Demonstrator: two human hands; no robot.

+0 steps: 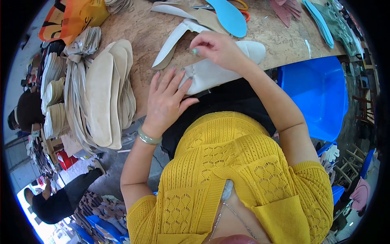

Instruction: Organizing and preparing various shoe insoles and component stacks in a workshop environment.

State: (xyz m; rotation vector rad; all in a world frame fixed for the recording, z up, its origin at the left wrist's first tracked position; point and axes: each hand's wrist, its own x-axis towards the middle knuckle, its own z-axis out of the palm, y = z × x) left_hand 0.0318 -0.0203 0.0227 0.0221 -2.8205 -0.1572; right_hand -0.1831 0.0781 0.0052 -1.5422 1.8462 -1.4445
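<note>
A long white, rounded piece of shoe material [254,52] lies along the table's near edge. My left hand [166,99] rests flat with fingers spread, its fingertips on the left end of the white piece and the table. My right hand [221,51] is over the middle of the piece, fingers curled into a pinch. A small greenish spot shows at its fingertips; whether it is a nail or a held thing I cannot make out. Just beyond my hands lies a bent white-and-beige piece [172,42], touching another beige piece [209,20] behind it.
Stacked beige shoe pieces [99,95] stand at the left, near an orange bag [75,20]. A light-blue sole-shaped piece [231,18] lies at the back by orange-handled scissors [246,15]. Below the table's right edge is a blue tub [313,93]. Another person [61,197] is at lower left.
</note>
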